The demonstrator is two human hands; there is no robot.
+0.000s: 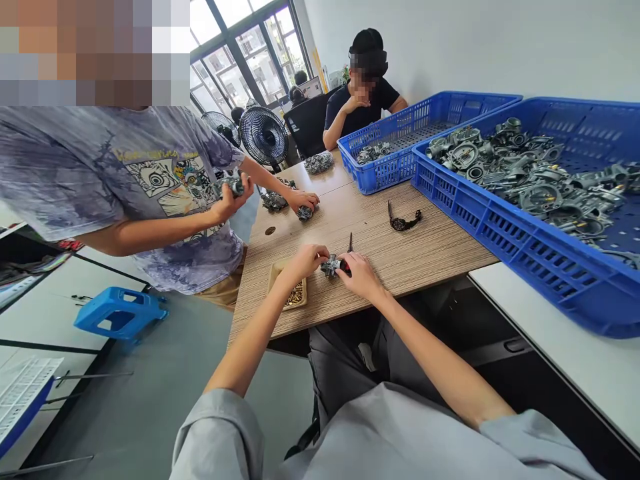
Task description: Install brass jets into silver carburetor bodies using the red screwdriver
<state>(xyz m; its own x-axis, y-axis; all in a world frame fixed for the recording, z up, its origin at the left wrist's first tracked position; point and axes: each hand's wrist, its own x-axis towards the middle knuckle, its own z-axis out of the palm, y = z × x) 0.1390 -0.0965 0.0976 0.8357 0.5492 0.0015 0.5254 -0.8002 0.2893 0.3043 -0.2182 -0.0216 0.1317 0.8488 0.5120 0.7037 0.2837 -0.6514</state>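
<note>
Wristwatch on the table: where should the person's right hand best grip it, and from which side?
Probably the case, fingers pinching from above, right hand coming from the near side: the watch lies flat on the tabletop, strap splayed, blue crate beyond.

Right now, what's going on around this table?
A seated person grips a grey metal carburetor body with their left hand and right hand. A red-handled screwdriver sits at the right hand, and a small tray of brass pieces lies beside the left. A blue plastic crate heaped with similar castings stands to the right. A standing co-worker holds a similar casting, while another person sits at the far end.
</note>
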